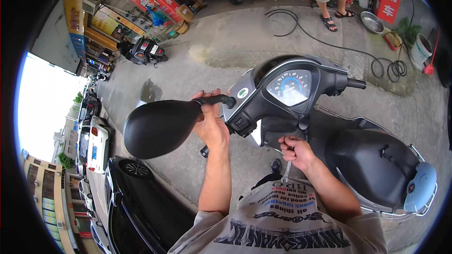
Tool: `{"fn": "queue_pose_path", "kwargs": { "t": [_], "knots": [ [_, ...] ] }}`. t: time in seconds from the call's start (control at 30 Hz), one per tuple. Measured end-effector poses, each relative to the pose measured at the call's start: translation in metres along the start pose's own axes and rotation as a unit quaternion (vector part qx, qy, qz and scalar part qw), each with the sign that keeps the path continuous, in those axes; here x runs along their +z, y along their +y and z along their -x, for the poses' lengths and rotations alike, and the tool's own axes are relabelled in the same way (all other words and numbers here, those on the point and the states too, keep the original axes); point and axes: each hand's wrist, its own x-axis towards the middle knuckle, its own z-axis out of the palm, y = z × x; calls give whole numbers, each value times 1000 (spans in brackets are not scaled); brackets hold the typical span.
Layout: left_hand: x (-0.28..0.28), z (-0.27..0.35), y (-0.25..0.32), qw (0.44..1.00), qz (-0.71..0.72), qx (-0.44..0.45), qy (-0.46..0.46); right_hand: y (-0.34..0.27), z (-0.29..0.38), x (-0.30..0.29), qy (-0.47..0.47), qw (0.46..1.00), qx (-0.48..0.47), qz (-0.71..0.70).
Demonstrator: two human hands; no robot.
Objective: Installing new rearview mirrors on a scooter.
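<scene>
My left hand (212, 127) grips the neck of a black rear-view mirror (159, 128), its fingers wrapped behind the ribbed stem (215, 99). The back of the mirror faces up, and the stem's end meets the handlebar cover of a dark scooter (289, 116) beside a round sticker. Closed around a metal wrench (286, 173), my right hand (297, 152) is between the scooter's front and its black seat (374, 165). The wrench's head points down toward my shirt. The speedometer (290, 87) is to the right of the mirror stem.
A black car (141, 204) stands close on the left. Farther off is a parked motor scooter (144, 51). A person in sandals (332, 3) stands at the top right, near a black hose (328, 44), a metal basin (372, 22) and a white bucket (421, 50).
</scene>
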Motion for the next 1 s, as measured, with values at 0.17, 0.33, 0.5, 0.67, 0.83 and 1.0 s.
{"fn": "queue_pose_path", "kwargs": {
  "t": [0.17,0.33,0.5,0.67,0.83,1.0],
  "knots": [
    [-30,-48,-10,970,160,-181,6,19,19,-4,-20,999,30,-2],
    [29,-61,-7,971,-90,-220,10,41,34,2,-19,995,64,80],
    [38,-85,10,846,-319,-286,-317,48,34,1,-31,990,53,125],
    [65,-71,23,781,-519,-17,-348,39,31,6,-1,993,10,120],
    [53,-28,16,916,-300,1,-266,45,23,3,-7,992,4,122],
    [8,-18,22,897,-345,10,-275,48,19,1,-4,994,7,109]
  ]
}}
